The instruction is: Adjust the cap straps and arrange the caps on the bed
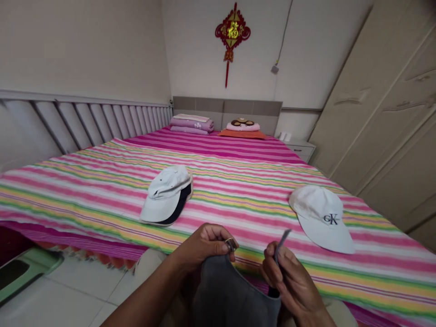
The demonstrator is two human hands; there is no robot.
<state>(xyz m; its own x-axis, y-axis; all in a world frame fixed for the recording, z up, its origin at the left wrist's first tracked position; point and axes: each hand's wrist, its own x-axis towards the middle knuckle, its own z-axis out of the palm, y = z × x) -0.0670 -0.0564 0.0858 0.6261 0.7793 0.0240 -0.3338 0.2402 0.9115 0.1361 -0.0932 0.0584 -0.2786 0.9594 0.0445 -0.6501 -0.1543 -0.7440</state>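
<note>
A dark grey cap (235,295) hangs between my hands at the bottom of the view, over my lap. At its upper left edge my left hand (209,243) is closed, thumb and fingers pinching a small metal buckle (231,245). My right hand (294,279) is closed on the cap's narrow grey strap (282,237), whose end sticks up between the fingers. Strap and buckle are apart. On the bed to the left, a white cap (166,184) lies on top of a dark-brimmed cap (181,206). A white cap with dark letters (320,215) lies to the right.
The bed (235,200) has a striped cover. Folded bedding (192,123) and a pillow stack (241,129) sit by the headboard (200,106). A rail (95,120) runs along the left. A green stool (41,268) stands on the floor, lower left; a wardrobe (381,113) stands right.
</note>
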